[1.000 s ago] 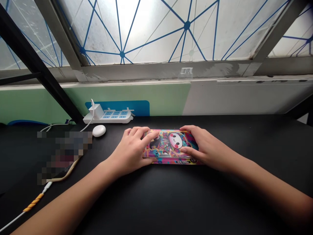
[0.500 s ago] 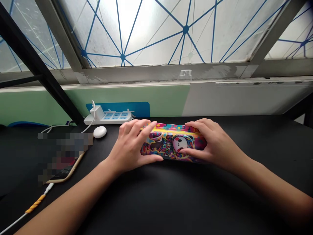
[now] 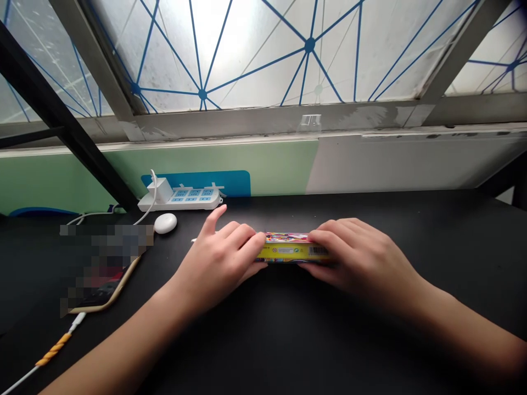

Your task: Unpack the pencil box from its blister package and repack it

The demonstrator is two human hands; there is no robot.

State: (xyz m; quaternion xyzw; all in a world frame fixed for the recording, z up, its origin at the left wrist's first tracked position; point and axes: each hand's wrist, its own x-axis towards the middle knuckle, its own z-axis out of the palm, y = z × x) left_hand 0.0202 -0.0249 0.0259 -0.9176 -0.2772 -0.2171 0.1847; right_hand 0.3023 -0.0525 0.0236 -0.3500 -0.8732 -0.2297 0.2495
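Note:
A flat colourful box [image 3: 288,251] is held between my two hands above the black desk, its narrow yellow side with a barcode facing me. My left hand [image 3: 224,252] grips its left end, with one finger raised off it. Around the right end, my right hand [image 3: 356,252] closes with fingers on top and thumb below. Both ends of the box are hidden by my hands. A thin white edge shows just behind my left hand; I cannot make out what it is.
At the back left are a white power strip [image 3: 181,198] with a plugged-in charger and a white rounded case [image 3: 165,223]. A phone [image 3: 111,285], partly blurred out, lies at the left with a cable [image 3: 53,351]. The black desk [image 3: 288,340] meets a wall below the window.
The box has been tilted so its narrow yellow side faces me instead of its broad cartoon-printed face. My hands have turned with it, and one left finger has lifted.

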